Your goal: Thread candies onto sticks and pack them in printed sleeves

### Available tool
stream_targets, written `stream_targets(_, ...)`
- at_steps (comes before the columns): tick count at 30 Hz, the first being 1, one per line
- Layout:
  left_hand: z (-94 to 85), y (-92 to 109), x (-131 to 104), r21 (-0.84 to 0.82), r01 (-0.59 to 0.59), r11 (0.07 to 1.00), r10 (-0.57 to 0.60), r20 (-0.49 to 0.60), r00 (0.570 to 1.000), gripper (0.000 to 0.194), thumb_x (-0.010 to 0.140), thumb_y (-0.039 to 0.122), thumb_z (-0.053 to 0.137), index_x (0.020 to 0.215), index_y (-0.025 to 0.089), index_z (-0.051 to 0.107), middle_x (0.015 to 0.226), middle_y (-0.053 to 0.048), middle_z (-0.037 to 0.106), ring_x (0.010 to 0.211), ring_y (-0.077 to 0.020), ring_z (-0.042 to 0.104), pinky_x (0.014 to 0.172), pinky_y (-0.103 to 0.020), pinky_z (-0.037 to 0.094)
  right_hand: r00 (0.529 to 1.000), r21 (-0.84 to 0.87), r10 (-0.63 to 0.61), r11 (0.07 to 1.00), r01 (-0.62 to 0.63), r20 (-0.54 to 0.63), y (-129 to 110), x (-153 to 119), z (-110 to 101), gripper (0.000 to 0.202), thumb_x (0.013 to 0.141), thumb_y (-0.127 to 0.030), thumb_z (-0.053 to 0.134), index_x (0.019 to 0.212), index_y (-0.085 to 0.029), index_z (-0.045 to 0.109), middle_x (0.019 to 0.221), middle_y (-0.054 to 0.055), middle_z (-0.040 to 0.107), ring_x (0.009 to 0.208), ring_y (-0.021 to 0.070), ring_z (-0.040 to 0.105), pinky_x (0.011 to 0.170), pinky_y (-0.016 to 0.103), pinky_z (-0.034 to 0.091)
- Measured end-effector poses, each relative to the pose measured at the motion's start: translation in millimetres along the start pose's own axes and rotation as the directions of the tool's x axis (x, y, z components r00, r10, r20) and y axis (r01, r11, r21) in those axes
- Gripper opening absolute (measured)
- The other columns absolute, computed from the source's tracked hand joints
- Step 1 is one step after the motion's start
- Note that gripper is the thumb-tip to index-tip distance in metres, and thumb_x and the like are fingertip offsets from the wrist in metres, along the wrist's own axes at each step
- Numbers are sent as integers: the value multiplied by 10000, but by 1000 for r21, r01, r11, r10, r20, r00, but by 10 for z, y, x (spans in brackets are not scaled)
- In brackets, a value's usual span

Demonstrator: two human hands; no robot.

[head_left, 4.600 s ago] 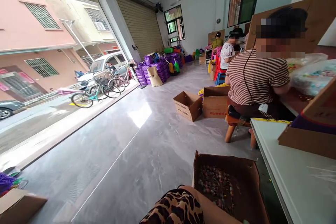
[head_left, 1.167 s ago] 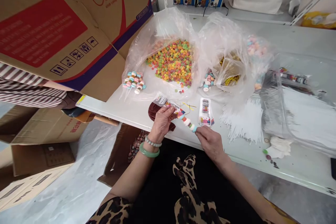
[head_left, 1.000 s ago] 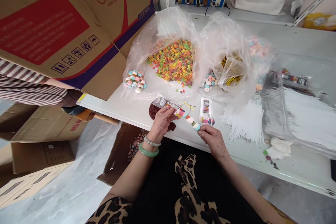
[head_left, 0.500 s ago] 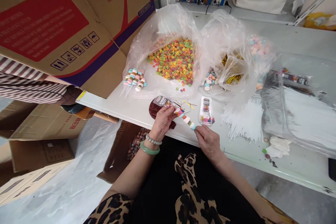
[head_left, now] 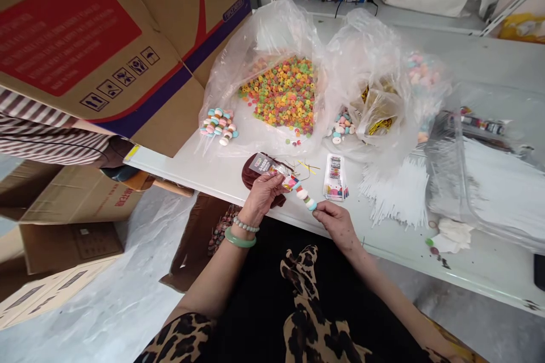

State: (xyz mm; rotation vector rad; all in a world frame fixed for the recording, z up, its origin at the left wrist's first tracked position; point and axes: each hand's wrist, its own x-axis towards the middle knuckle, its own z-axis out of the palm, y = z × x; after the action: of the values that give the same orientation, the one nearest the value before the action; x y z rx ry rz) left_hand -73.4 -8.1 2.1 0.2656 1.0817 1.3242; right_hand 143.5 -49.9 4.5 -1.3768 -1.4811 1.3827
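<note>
My left hand [head_left: 264, 191] pinches a small printed plastic bag [head_left: 287, 180] over the table's front edge. Part of a candy skewer [head_left: 304, 195], a row of white, blue, green and orange candies, sticks out of the bag's lower right end. The fingers of my right hand [head_left: 336, 220] are closed at the skewer's outer end, by a light blue candy; any stick there is hidden in the fingers. Just behind my left hand lies a dark red cloth bundle [head_left: 251, 169]. A stack of printed bags [head_left: 335, 176] lies beyond my right hand.
Behind are a plastic bag of colourful ring candies [head_left: 289, 96], a pile of candy skewers [head_left: 219, 125] and a bag with gold ties [head_left: 381, 125]. White sticks [head_left: 398, 190] spread at right. A large carton [head_left: 170, 96] stands left; a person's striped sleeve [head_left: 38, 119] shows behind it.
My right hand has moved slightly left with the skewer's end. Less of the candy row shows outside the printed bag now. My left hand has kept its grip.
</note>
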Motion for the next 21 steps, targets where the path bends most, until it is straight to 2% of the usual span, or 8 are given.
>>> stream_targets(3,4,-9,-2,-55,-51,997,48,-63,997,316,511,205,889,722,125,669,708,-31,710,649,-159,677,602,-272,574,984,-200,-176,965,169,-18,13,-25,8,137,831,-286,577,731,-223,647,696,-13,609,665,152,558,630,264,421)
stream_targets(6,11,-11,-11,-74,-79,994,73,-76,994,321,501,198,891,715,129,663,700,-30,707,652,-167,680,596,-279,571,933,-434,-357,848,305,-40,22,-38,-1,176,902,-249,513,797,-225,652,714,0,618,666,146,562,630,255,406)
stream_targets(8,8,-12,-15,-51,-82,995,79,-56,995,309,519,216,885,714,126,662,687,-34,701,635,-174,677,583,-290,570,879,-618,-476,698,362,-22,21,-42,-5,220,928,-208,480,786,-222,647,665,4,584,629,141,525,590,258,358)
stream_targets(10,-5,-13,-13,-32,-93,995,91,-49,995,300,532,224,879,718,129,663,682,-31,697,610,-170,667,556,-284,563,819,-767,-573,510,390,34,16,-43,-3,257,932,-158,464,755,-219,640,617,5,545,597,140,476,563,276,301)
stream_targets(13,-33,-15,-7,-13,-92,996,91,-66,994,275,566,234,860,720,133,656,637,-13,676,520,-137,627,505,-264,543,741,-856,-661,309,415,121,7,-40,10,264,924,-111,459,762,-215,640,603,6,538,589,144,435,570,296,272)
stream_targets(16,-55,-12,-13,19,-51,999,52,-52,997,266,611,275,837,724,128,647,615,-27,670,471,-135,608,491,-277,545,707,-874,-691,242,421,150,3,-29,21,249,920,-99,464,786,-210,642,616,8,546,603,148,426,583,302,273)
stream_targets(21,-96,6,-27,44,-41,998,41,-8,999,334,585,321,859,761,126,652,673,-42,687,542,-162,645,532,-304,567,716,-889,-683,226,398,146,8,-6,7,265,921,-89,452,777,-215,635,623,13,543,613,155,416,583,320,256)
